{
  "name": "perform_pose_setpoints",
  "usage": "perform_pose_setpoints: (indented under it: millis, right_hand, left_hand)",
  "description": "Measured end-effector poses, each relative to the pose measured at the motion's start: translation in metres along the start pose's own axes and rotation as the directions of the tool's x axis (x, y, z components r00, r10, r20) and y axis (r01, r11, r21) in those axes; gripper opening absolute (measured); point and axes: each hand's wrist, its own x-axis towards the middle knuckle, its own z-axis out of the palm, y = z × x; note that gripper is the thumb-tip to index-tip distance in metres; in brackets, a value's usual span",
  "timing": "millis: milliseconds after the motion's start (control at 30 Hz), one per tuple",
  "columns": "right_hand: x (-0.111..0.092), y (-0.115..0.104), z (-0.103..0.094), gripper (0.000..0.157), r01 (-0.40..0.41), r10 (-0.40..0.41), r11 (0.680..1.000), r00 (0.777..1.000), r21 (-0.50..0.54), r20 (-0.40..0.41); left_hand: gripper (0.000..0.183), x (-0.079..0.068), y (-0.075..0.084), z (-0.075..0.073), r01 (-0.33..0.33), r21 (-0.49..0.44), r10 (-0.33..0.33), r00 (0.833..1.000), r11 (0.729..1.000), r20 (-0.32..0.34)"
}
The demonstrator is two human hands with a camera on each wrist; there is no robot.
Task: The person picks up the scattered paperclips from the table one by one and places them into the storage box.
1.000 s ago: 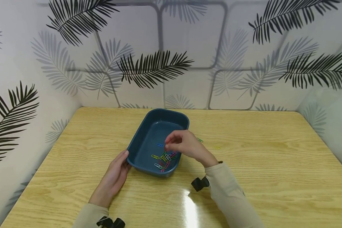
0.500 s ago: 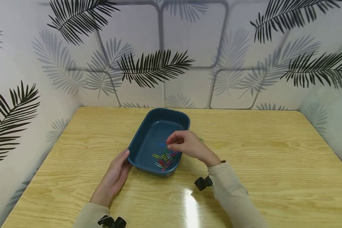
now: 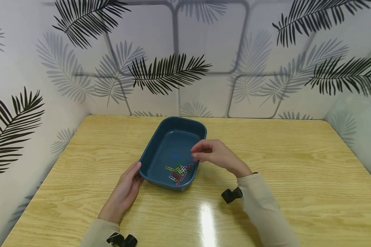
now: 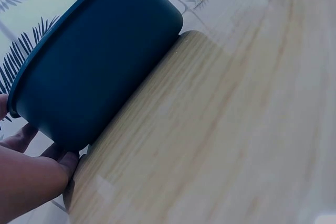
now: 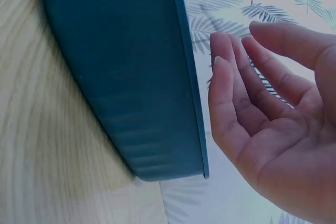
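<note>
A dark blue tray (image 3: pixel 168 144) stands on the table, with several coloured paper clips heaped towards its near right end. A blue paper clip (image 3: pixel 174 156) lies apart from the heap, and a red paper clip (image 3: pixel 175 175) lies near the front. My left hand (image 3: pixel 125 188) holds the tray's near left corner, thumb at the rim and fingers beneath the outer wall, as the left wrist view also shows. Over the right rim hovers my right hand (image 3: pixel 217 155). In the right wrist view its fingers (image 5: pixel 228 87) are loosely bent, and nothing lies between them and the thumb.
The light wood table (image 3: pixel 296 164) reaches back to a wall (image 3: pixel 204 85) with a leaf pattern. Black wrist cameras sit on both sleeves; the right one (image 3: pixel 232 195) hangs low beside the table surface.
My right hand has moved right, from above the clips to the rim. More of the red clip shows in the heap. The hand covers where green and yellow clips lay on the table.
</note>
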Motion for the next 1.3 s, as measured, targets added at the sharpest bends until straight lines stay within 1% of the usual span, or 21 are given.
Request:
perform_pose_setpoints:
  millis: [167,267,400,600,767,867,1000,1067,1133,1233,1300]
  right_hand:
    - [-0.005,0.001,-0.012,0.02,-0.024,0.024,1.0,1.0,0.005,-0.013]
    - [-0.008,0.005,-0.021,0.023,-0.053,0.052,0.998,0.998,-0.031,-0.034]
    - [-0.015,0.015,-0.036,0.026,-0.099,0.091,0.989,0.993,-0.106,-0.076]
    - [-0.029,0.026,-0.06,0.033,-0.166,0.145,0.976,0.978,-0.141,-0.148]
    - [-0.035,0.035,-0.073,0.033,-0.204,0.164,0.965,0.96,-0.166,-0.226]
    - [-0.037,0.04,-0.077,0.032,-0.248,0.186,0.943,0.946,-0.222,-0.266]
    - [-0.037,0.046,-0.08,0.028,-0.313,0.219,0.893,0.929,-0.322,-0.297]
    - [-0.036,0.049,-0.081,0.025,-0.327,0.222,0.869,0.928,-0.37,-0.298]
    - [-0.035,0.052,-0.082,0.024,-0.329,0.221,0.852,0.931,-0.407,-0.29]
    - [-0.035,0.056,-0.082,0.022,-0.328,0.229,0.839,0.937,-0.434,-0.266]
    - [-0.035,0.058,-0.081,0.023,-0.328,0.241,0.838,0.94,-0.436,-0.243]
  left_hand:
    - [0.052,0.0,-0.001,0.0,0.002,0.004,-0.002,1.0,1.0,0.001]
    - [0.051,0.0,-0.001,0.0,0.002,0.009,-0.002,1.0,1.0,-0.002]
    - [0.051,0.0,-0.001,0.0,0.0,0.01,0.0,1.0,1.0,-0.002]
    - [0.052,0.0,-0.001,0.0,-0.001,0.007,0.001,1.0,1.0,-0.004]
    - [0.052,-0.001,0.0,-0.001,-0.001,0.006,0.001,1.0,1.0,-0.001]
    - [0.052,-0.001,0.0,-0.001,0.001,-0.001,-0.001,1.0,1.0,-0.004]
    - [0.05,-0.001,0.0,0.0,0.001,-0.006,-0.001,1.0,1.0,-0.01]
    - [0.049,0.0,0.0,0.0,0.0,-0.008,0.0,1.0,1.0,-0.015]
    - [0.048,0.0,0.0,0.0,0.0,-0.01,0.0,1.0,1.0,-0.018]
    - [0.047,0.001,0.0,0.001,-0.001,-0.01,0.001,1.0,1.0,-0.021]
    - [0.047,0.001,0.0,0.001,-0.001,-0.01,0.001,1.0,1.0,-0.022]
